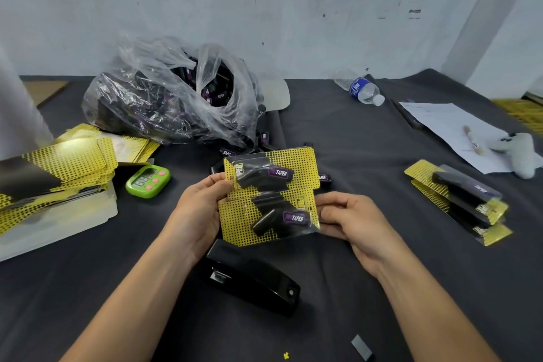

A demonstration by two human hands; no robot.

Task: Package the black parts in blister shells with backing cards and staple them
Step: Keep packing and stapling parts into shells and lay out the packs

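— Where are the packs?
— 2 of them, held above the dark worktop [367,156], just over the black stapler [252,276]. The upper pack [273,173] meets the lower pack [264,220]. Each shows a black part under clear plastic on a yellow dotted card.
— And the fingers?
— The left hand [202,209] pinches the upper pack's left edge. The right hand [349,220] has its fingers curled, pinching the lower pack's right edge.
— Around them?
— The bag of black parts [176,97] lies behind, backing cards [67,161] to the left, finished packs [464,203] to the right.
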